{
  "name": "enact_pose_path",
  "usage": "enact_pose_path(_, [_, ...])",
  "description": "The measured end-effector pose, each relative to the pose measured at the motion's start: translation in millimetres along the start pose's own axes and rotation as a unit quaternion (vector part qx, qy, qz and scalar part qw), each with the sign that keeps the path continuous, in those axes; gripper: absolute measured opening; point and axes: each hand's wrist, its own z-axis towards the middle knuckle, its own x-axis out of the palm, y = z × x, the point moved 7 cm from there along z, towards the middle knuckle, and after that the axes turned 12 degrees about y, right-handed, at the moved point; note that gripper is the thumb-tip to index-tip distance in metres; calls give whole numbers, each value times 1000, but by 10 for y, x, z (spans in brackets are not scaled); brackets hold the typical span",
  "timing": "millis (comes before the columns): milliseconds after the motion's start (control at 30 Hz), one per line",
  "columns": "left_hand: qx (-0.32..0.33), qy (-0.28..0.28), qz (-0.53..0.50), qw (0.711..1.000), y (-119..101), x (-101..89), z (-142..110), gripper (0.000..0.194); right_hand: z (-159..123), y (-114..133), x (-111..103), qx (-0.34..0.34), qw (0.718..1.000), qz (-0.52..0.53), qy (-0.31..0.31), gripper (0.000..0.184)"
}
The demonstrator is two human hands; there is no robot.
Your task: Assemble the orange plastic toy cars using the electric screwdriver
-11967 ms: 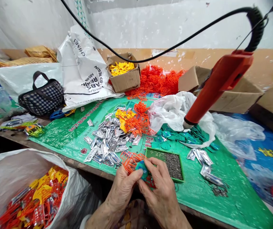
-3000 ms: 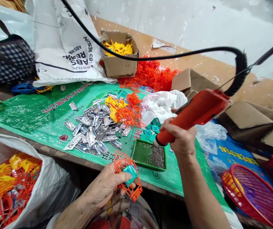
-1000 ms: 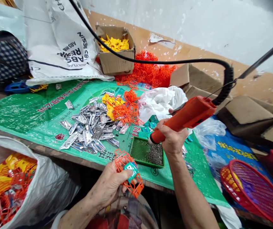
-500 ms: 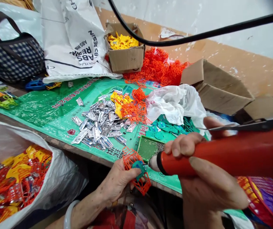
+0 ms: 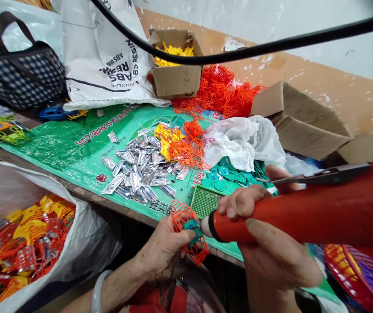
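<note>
My left hand (image 5: 163, 239) pinches an orange openwork plastic frame (image 5: 202, 253) with a small green plastic piece (image 5: 191, 226) set against it. In my right hand (image 5: 271, 248) is a red electric screwdriver (image 5: 303, 213), its fingers wrapped round the body. The silver nose of the tool meets the green piece, so its bit is hidden. Just behind the nose lies a shallow green tray (image 5: 202, 202) with a grid of holes. Farther back are a heap of shiny silver plates (image 5: 137, 169) and a pile of flat green pieces (image 5: 228, 176).
A white sack (image 5: 88, 243) of orange and yellow parts stands at lower left. Behind the table mat are a carton (image 5: 176, 82) of yellow parts, orange netted pieces (image 5: 219, 93) and a checked bag (image 5: 23, 76). A black cable (image 5: 238, 56) crosses overhead.
The screwdriver has moved left and closer, its nose now against the green piece where a bit showed before. My left hand keeps its hold. The whole view has shifted slightly.
</note>
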Motion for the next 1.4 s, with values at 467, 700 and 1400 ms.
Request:
enact_pose_path(467, [-4,-25,-19,999,35,14,-19,18,-42,-73,54,-5,999,-6,46,47])
enact_pose_path(700, [16,-34,-41,998,-6,18,-34,13,-133,-98,101,-13,997,-37,61,47])
enact_pose_path(1400, [-37,-1,-33,999,-49,10,-54,18,388,-514,-835,-81,972,-153,-157,18])
